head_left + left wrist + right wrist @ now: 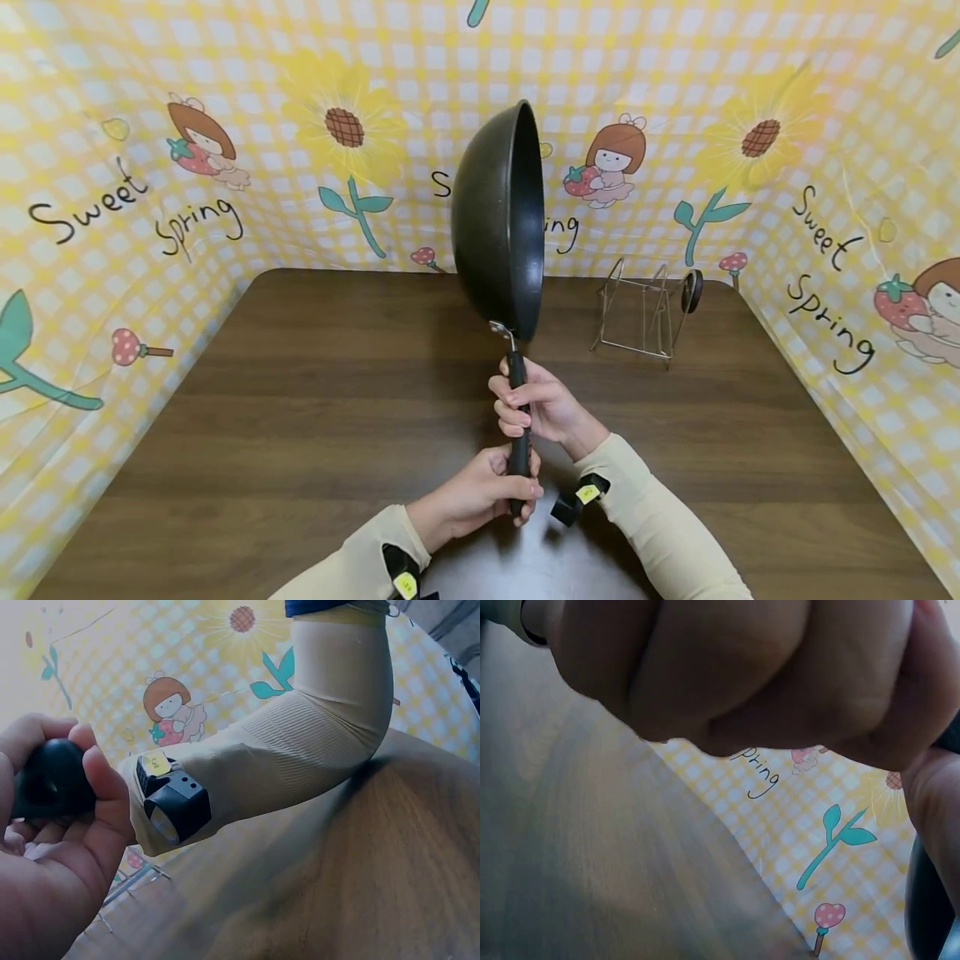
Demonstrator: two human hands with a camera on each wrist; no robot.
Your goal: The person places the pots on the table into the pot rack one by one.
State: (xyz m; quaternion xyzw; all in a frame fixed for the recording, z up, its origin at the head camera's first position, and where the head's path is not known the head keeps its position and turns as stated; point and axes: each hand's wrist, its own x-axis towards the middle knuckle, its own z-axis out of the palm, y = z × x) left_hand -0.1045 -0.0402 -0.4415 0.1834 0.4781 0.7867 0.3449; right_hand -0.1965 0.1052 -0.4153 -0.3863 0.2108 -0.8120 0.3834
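A dark, deep wok (487,217) is held up on edge over the table, its bowl above and its open side turned to the right. My right hand (547,404) grips the upper part of its black handle (519,446), just below the metal joint. Lower down, my left hand (480,493) grips the handle near its end. In the left wrist view the rounded handle end (56,780) shows within the curled fingers of the left hand (60,855). Curled fingers of the right hand (765,675) fill the top of the right wrist view.
A gold wire rack (637,317) stands at the table's back right, with a round black piece (692,292) at its right end. The brown wooden table (300,417) is bordered by a yellow checked cloth (285,167) at the back and both sides.
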